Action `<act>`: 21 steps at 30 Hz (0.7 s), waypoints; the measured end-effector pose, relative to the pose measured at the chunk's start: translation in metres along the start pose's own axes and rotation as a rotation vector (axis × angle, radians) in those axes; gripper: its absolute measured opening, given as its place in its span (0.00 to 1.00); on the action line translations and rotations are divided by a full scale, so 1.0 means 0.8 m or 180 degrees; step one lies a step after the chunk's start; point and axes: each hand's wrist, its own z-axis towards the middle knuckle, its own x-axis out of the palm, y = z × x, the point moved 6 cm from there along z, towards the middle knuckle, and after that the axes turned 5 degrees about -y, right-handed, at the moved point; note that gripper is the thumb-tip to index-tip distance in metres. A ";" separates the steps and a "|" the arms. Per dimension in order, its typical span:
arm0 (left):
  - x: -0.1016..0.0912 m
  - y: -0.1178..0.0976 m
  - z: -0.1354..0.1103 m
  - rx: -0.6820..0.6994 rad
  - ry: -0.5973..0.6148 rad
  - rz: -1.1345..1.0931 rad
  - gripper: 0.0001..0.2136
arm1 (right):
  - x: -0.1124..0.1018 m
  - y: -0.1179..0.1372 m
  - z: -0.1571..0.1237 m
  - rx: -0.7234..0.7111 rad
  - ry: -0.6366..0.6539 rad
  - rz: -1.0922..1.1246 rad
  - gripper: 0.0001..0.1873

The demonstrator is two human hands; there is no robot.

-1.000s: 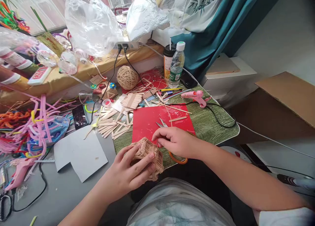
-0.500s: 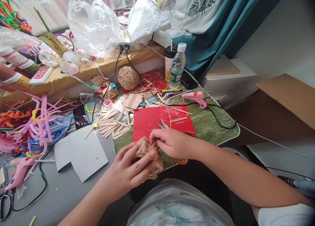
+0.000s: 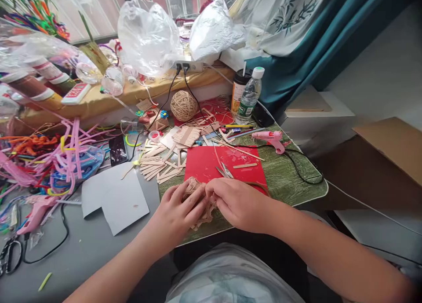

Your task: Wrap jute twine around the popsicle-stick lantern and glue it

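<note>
My left hand (image 3: 180,213) is wrapped over a small craft piece of wooden sticks bound with twine (image 3: 207,214), near the table's front edge. Much of that piece is hidden by my fingers. Against its right upper side, my right hand (image 3: 240,202) is closed in a pinch, fingertips touching the twine work. A thin strand of twine (image 3: 216,155) runs down across the red sheet (image 3: 201,162) towards my right hand; the pinched part is hidden. Just beyond my right knuckles lie scissors (image 3: 227,171), their blades parted and handles mostly covered by my hand and forearm.
Loose craft sticks (image 3: 153,166) and a twine ball (image 3: 183,106) lie behind. A pink glue gun (image 3: 272,138) sits right with its black cord; a water bottle (image 3: 249,98) stands behind it. Grey card (image 3: 120,197), pink pipe cleaners (image 3: 75,153) and another glue gun (image 3: 38,213) are left.
The whole view has shifted, so the table things appear farther right and a little lower. My right hand has turned and now covers more of the craft piece's right side.
</note>
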 end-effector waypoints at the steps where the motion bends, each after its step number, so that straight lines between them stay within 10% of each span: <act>1: 0.001 0.002 0.001 -0.0071 0.0029 -0.0027 0.31 | 0.000 0.001 0.000 -0.0021 -0.0036 -0.0013 0.11; 21: 0.020 0.026 -0.006 -0.1152 0.0407 -0.0723 0.42 | 0.089 -0.029 -0.031 0.0086 -0.0246 -0.0598 0.14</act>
